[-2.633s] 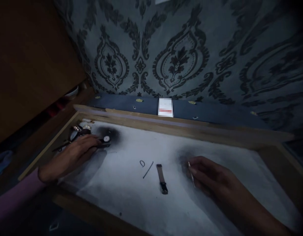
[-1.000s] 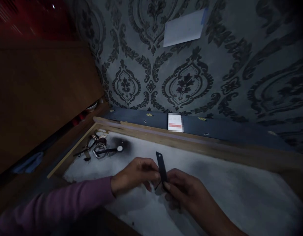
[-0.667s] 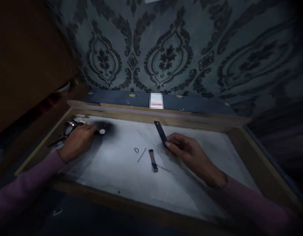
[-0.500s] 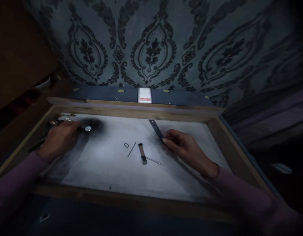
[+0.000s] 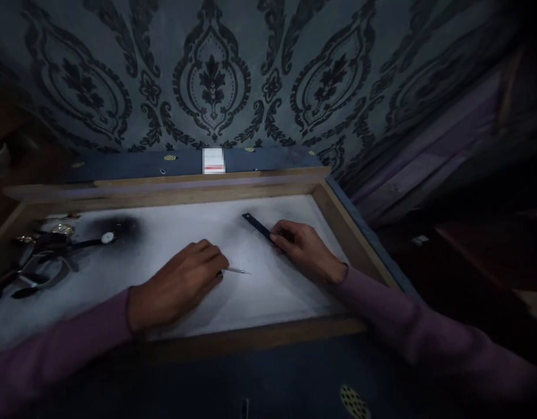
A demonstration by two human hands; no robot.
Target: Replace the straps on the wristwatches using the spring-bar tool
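Plainly, the right hand [image 5: 305, 247] pinches a black strip [image 5: 256, 225] over the wooden box [image 5: 344, 227], its near end hidden. The left hand [image 5: 181, 285] is curled (I can't tell if it holds anything) and covers part of a thin stick [image 5: 237, 270]. Dark watches [image 5: 54, 243] at the left blur together.

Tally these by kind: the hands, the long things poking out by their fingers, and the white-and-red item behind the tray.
Hands: 2 (left hand, right hand)
Dark flat strip: 1
Thin metal tool: 1
White-and-red item: 1
Total: 5
Whatever is hidden is uncounted.
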